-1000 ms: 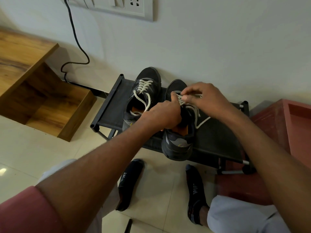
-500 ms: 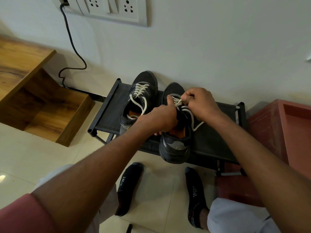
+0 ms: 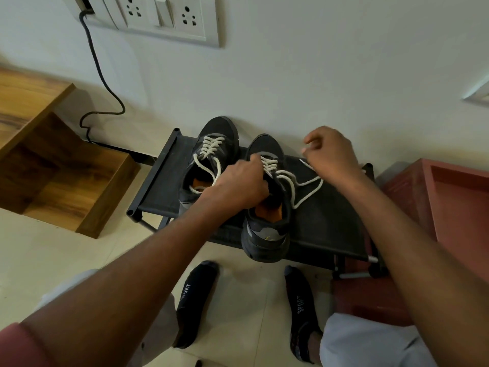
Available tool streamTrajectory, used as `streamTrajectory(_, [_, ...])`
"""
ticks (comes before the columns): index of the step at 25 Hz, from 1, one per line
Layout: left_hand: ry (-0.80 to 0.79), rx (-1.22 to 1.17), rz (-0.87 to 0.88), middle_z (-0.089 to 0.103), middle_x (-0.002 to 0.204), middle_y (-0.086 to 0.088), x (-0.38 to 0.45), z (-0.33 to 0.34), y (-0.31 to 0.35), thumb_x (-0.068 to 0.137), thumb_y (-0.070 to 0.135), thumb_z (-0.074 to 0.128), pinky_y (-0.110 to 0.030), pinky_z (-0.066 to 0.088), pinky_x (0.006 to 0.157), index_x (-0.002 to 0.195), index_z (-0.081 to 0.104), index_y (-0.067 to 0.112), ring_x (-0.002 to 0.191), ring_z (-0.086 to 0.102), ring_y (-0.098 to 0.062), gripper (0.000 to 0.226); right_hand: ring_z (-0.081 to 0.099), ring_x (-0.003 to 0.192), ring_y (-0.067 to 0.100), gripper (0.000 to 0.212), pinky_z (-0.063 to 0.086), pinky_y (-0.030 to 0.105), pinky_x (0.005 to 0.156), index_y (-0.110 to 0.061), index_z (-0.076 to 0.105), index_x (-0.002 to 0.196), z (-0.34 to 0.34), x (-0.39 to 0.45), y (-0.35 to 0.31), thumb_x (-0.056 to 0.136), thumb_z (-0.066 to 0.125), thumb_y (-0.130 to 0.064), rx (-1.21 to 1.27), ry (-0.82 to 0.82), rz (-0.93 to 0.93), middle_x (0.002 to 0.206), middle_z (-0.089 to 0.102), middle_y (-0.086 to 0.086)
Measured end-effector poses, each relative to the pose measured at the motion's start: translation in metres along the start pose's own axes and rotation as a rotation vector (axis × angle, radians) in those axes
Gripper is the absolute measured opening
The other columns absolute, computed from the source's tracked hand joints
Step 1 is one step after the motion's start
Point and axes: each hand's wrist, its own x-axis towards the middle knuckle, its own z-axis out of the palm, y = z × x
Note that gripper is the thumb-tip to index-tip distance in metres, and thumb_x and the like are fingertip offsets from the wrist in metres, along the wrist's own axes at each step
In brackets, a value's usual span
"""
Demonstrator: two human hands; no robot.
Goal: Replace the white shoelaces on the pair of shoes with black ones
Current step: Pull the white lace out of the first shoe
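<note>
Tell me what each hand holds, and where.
Left hand grips the right shoe at its tongue. Right hand pinches the white shoelace near its free end.

Bare forearms, a dusty-red sleeve [image 3: 18, 345], light grey trousers [image 3: 370, 343], black "SPORT" socks [image 3: 194, 300].

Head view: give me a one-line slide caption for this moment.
Left hand steadies the right shoe on the black rack while the right hand pulls its white lace loose.
</note>
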Motion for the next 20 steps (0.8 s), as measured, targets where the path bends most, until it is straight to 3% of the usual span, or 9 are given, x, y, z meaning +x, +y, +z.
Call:
streamTrajectory(2, [0.1, 0.001, 0.097, 0.053, 0.129, -0.017, 0.002, -0.004, -0.004, 0.096, 0.033, 0.065, -0.041, 0.045, 0.082, 0.139, 0.047, 0.016, 0.109, 0.06, -0.041, 0.05, 0.064, 0.095, 0.006, 0.015, 0.048, 0.021, 0.081, -0.024, 0.074, 0.109, 0.002, -0.008, -0.014, 0.095, 0.073, -0.018, 0.002, -0.178, -0.144, 0.102, 0.07, -0.008])
streamTrajectory(4, [0.104, -0.001, 0.199, 0.051, 0.123, -0.011, 0.004, -0.009, -0.006, 0.093, 0.031, 0.069, -0.039, 0.046, 0.082, 0.135, 0.054, 0.022, 0.105, 0.06, -0.036, 0.045, 0.066, 0.101, 0.009, 0.022, 0.052, 0.024, 0.086, -0.025, 0.073, 0.115, -0.003, -0.01, -0.017, 0.095, 0.075, -0.017, 0.083, -0.311, -0.141, 0.107, 0.07, -0.006])
streamTrajectory(6, [0.081, -0.018, 0.246, 0.051, 0.114, -0.006, 0.006, -0.013, -0.008, 0.09, 0.028, 0.071, -0.039, 0.046, 0.08, 0.127, 0.059, 0.024, 0.101, 0.06, -0.034, 0.039, 0.064, 0.114, 0.012, 0.04, 0.053, 0.032, 0.099, -0.027, 0.067, 0.129, -0.009, -0.013, -0.016, 0.092, 0.08, -0.022, 0.158, -0.504, -0.13, 0.124, 0.067, -0.005])
streamTrajectory(9, [0.074, -0.018, 0.268, 0.048, 0.107, -0.002, 0.006, -0.017, -0.009, 0.089, 0.024, 0.071, -0.038, 0.044, 0.08, 0.119, 0.065, 0.024, 0.099, 0.06, -0.032, 0.03, 0.053, 0.127, 0.005, 0.075, 0.044, 0.027, 0.109, -0.03, 0.051, 0.15, -0.008, -0.019, -0.013, 0.084, 0.087, -0.033, 0.049, -0.732, -0.186, 0.144, 0.053, -0.009])
streamTrajectory(13, [0.023, 0.009, 0.269, 0.042, 0.111, -0.002, 0.005, -0.018, -0.008, 0.092, 0.018, 0.066, -0.04, 0.048, 0.084, 0.127, 0.064, 0.026, 0.097, 0.057, -0.031, 0.036, 0.038, 0.141, 0.018, 0.094, 0.038, 0.043, 0.12, -0.037, 0.041, 0.155, -0.002, -0.02, -0.007, 0.076, 0.091, -0.043, -0.101, -0.693, -0.181, 0.153, 0.035, -0.005])
streamTrajectory(16, [-0.004, 0.048, 0.271, 0.04, 0.111, -0.004, 0.005, -0.018, -0.007, 0.093, 0.017, 0.066, -0.04, 0.048, 0.084, 0.124, 0.065, 0.021, 0.095, 0.055, -0.032, 0.031, 0.042, 0.138, 0.018, 0.085, 0.043, 0.042, 0.116, -0.039, 0.047, 0.148, 0.0, -0.023, -0.006, 0.076, 0.092, -0.039, -0.049, -0.637, -0.164, 0.151, 0.039, -0.006])
streamTrajectory(20, [-0.034, -0.065, 0.22, 0.047, 0.097, -0.004, 0.01, -0.024, -0.015, 0.09, 0.012, 0.071, -0.034, 0.047, 0.082, 0.106, 0.07, 0.012, 0.095, 0.051, -0.024, 0.015, 0.051, 0.13, 0.02, 0.075, 0.05, 0.048, 0.11, -0.048, 0.053, 0.138, 0.004, -0.026, -0.005, 0.075, 0.093, -0.038, 0.007, -0.627, -0.111, 0.15, 0.04, -0.008])
